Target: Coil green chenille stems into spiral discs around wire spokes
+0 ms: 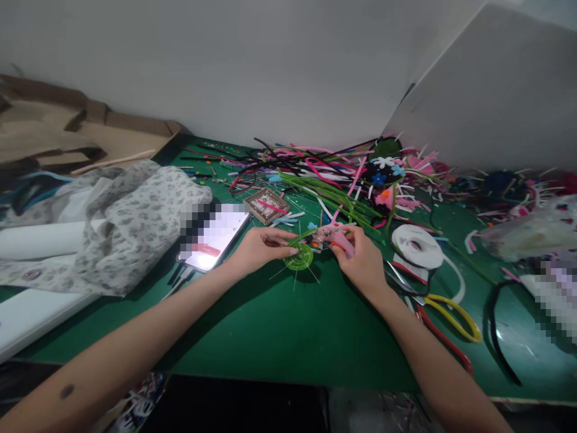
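Touching the left hand [264,246] — just to its right — a green disc [299,257].

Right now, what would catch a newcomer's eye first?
First, the bright green disc at the left hand and the pink piece in the right hand, mid-picture. Then the tangle of coloured strips behind them, and the lit phone to the left.

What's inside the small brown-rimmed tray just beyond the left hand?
The tray holds small pale pieces, too tiny to identify. A bright pink strip lies across them. Whatever is directly beneath that strip is covered, as is the tray's floor under the pieces.
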`<state>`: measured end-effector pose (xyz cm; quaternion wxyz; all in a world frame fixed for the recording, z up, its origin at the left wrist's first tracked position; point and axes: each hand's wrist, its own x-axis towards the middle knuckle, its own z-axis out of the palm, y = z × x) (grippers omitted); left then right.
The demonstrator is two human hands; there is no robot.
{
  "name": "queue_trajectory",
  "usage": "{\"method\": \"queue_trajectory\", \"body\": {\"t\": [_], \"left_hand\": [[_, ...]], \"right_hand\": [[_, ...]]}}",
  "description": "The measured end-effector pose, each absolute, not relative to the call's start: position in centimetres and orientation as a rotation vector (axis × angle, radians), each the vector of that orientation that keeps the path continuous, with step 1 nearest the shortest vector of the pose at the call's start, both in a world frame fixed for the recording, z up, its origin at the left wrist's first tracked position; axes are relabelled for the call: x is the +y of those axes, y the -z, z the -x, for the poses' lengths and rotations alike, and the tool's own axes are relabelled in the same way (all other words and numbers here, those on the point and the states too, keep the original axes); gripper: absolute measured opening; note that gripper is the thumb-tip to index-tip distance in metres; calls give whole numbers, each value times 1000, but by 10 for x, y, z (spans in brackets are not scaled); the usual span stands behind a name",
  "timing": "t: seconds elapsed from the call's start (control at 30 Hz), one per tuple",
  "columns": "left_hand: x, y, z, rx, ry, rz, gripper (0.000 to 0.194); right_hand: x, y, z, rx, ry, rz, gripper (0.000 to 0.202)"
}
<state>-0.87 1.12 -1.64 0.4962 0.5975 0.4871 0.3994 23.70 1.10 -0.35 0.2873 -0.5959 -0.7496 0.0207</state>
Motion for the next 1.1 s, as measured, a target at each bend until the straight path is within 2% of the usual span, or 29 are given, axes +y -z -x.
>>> {"method": "queue_trajectory", "body": {"t": [1.1], "left_hand": [[11,16,8,1187,-975,-1396,35]], "right_hand": [[12,5,-238,-2014,-55,1597,37]]}}
